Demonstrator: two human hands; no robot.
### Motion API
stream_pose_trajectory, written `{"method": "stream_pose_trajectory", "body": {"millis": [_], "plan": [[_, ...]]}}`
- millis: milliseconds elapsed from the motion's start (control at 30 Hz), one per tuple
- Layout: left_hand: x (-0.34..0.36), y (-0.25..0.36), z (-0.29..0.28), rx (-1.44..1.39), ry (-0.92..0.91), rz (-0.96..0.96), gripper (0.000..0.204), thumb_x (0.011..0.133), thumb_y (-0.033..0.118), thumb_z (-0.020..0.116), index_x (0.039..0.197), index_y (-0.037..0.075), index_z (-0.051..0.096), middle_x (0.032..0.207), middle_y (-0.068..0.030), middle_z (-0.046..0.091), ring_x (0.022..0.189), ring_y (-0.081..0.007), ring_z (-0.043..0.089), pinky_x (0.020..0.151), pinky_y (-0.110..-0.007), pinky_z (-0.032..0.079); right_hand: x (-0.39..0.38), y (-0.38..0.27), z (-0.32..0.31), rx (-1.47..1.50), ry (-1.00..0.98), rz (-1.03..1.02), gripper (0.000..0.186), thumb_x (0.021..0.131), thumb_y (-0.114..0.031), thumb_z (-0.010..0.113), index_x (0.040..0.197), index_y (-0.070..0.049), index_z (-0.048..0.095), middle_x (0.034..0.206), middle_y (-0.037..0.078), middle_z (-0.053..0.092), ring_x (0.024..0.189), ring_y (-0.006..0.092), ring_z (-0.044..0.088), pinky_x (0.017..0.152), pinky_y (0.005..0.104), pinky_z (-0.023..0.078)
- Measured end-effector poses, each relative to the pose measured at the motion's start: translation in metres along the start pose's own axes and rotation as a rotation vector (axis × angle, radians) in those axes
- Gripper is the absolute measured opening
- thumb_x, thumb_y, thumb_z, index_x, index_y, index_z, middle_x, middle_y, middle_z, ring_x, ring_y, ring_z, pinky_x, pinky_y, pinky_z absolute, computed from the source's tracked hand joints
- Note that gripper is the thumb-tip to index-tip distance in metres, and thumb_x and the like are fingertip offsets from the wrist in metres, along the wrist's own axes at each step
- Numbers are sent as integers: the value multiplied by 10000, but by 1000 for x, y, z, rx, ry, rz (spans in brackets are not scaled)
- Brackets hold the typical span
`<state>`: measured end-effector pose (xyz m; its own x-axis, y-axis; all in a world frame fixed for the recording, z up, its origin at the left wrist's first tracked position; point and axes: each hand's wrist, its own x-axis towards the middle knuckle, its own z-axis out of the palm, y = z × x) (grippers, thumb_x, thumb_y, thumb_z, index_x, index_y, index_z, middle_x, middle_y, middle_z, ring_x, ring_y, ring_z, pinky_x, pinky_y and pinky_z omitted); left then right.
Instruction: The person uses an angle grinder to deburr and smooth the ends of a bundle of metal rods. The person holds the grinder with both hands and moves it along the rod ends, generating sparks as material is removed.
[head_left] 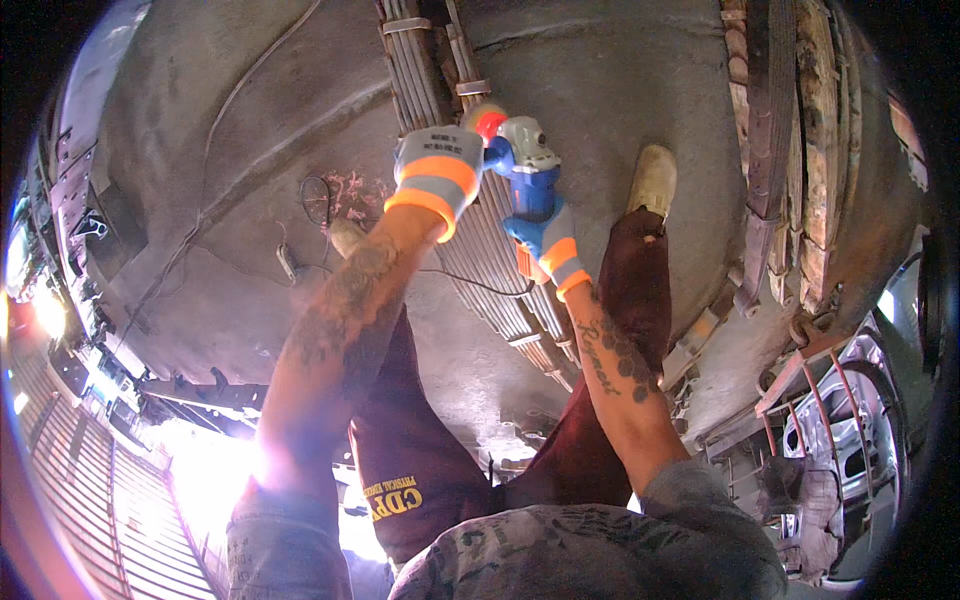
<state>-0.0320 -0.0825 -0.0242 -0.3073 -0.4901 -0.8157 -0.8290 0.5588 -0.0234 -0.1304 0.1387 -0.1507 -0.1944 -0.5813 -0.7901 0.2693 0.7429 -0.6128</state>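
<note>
Both of my hands, in grey gloves with orange cuffs, are on an angle grinder (pixel 534 178) with a blue body and a grey metal head. My left hand (pixel 442 160) is closed at the head end, by the blue side handle, which it mostly hides. My right hand (pixel 547 236) wraps round the rear of the body. A red-orange disc area (pixel 490 122) shows beyond my left glove, blurred at its edge. Under the grinder lies a long bundle of metal bars (pixel 497 262), held by cross straps. Whether the disc touches the bars, I cannot tell.
A dark power cord (pixel 470 277) crosses the bars below the grinder. My shoes (pixel 653 180) stand on the concrete floor (pixel 300 130) on either side of the bundle. Long rusty beams (pixel 775 150) lie at the right. A metal rack (pixel 815 390) stands at lower right.
</note>
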Motion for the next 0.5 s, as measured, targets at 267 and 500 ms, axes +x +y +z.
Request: {"method": "stream_pose_trajectory", "body": {"millis": [267, 500], "plan": [[-24, -14, 15, -31, -37, -34, 223, 996, 220, 624, 1133, 206, 799, 1056, -153, 804, 977, -376, 788, 847, -519, 617, -13, 10, 14, -8, 6, -21, 581, 634, -190, 928, 1165, -61, 730, 999, 68, 768, 859, 193, 694, 818, 403, 595], [-15, -22, 14, -21, -14, -54, 199, 992, 246, 638, 1110, 193, 789, 1054, -159, 798, 971, -392, 778, 837, -533, 607, -11, -12, 21, 31, -52, 64, 475, 648, -188, 927, 1079, -81, 761, 940, 73, 777, 791, 192, 690, 786, 394, 599]]}}
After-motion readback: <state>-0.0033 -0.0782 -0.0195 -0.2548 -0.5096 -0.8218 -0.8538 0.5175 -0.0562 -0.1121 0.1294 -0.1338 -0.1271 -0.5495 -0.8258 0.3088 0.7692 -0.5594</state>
